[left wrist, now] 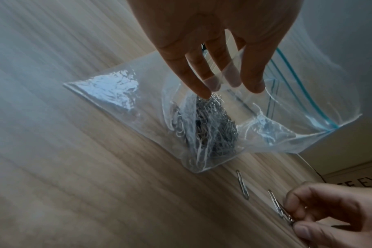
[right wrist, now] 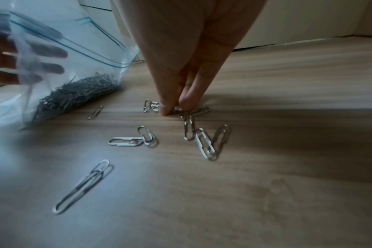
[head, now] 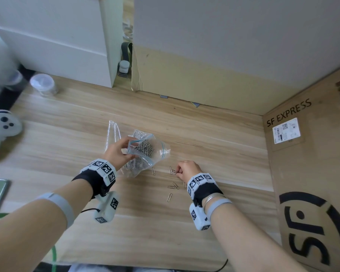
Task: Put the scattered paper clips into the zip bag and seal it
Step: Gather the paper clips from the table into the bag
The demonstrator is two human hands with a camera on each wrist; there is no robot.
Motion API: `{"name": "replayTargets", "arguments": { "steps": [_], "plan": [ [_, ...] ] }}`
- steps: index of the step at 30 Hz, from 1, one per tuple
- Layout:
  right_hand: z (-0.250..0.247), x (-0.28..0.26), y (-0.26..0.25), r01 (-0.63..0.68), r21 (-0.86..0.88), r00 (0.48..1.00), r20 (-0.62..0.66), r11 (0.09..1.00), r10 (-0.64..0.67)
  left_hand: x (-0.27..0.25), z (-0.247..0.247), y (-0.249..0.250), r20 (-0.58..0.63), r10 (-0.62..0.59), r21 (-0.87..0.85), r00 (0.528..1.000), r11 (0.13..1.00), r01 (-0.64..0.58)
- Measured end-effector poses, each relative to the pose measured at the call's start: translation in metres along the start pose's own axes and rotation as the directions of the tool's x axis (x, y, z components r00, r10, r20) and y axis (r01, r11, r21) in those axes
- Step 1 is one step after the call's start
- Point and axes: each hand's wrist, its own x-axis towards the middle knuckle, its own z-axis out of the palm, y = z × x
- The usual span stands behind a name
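We hold our left hand (head: 118, 152) raised, fingers (left wrist: 253, 73) spread and pinching, while our right hand (head: 186, 169) reaches down, thumb and fingertips (right wrist: 167, 107) pinched together.

The head view is bright and evenly lit by soft daylight, with only faint shadows on the tabletop (head: 204, 134); its wide lens bends straight edges near the borders, and the white controller (head: 2, 128) at the left edge is smeared. Both wrist views are dimmer and cooler, with bluish haze at their left sides. The zip bag (left wrist: 255, 117) shows white glare on its crumpled plastic. In the right wrist view the right hand (right wrist: 181, 67) casts a broad dark shadow, and the near paper clips (right wrist: 83, 186) look soft.
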Motion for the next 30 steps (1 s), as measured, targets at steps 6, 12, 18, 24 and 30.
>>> {"name": "replayTargets", "arguments": {
  "steps": [6, 12, 18, 24, 30],
  "plan": [
    [-0.002, 0.003, -0.001, 0.013, -0.024, 1.000, 0.028, 1.000, -0.013, 0.000, 0.002, 0.002, -0.003, 0.006, -0.012, 1.000, 1.000, -0.006],
    [0.006, 0.002, -0.003, -0.006, 0.029, 1.000, -0.010, 1.000, 0.007, 0.000, 0.002, 0.002, 0.003, 0.009, -0.017, 1.000, 1.000, -0.009],
    [0.010, 0.002, -0.007, -0.028, 0.097, 0.998, -0.046, 0.995, 0.032, 0.000, 0.002, 0.000, 0.001, 0.011, -0.007, 1.000, 1.000, -0.011],
    [0.008, 0.004, -0.015, -0.079, 0.033, 0.997, -0.023, 0.996, 0.080, 0.000, 0.002, -0.001, -0.011, 0.023, 0.009, 1.000, 1.000, -0.023],
    [0.006, 0.006, -0.021, -0.110, -0.029, 0.993, 0.036, 0.994, 0.111, -0.001, 0.001, 0.000, -0.017, 0.021, 0.034, 1.000, 0.999, -0.020]
  ]
}}
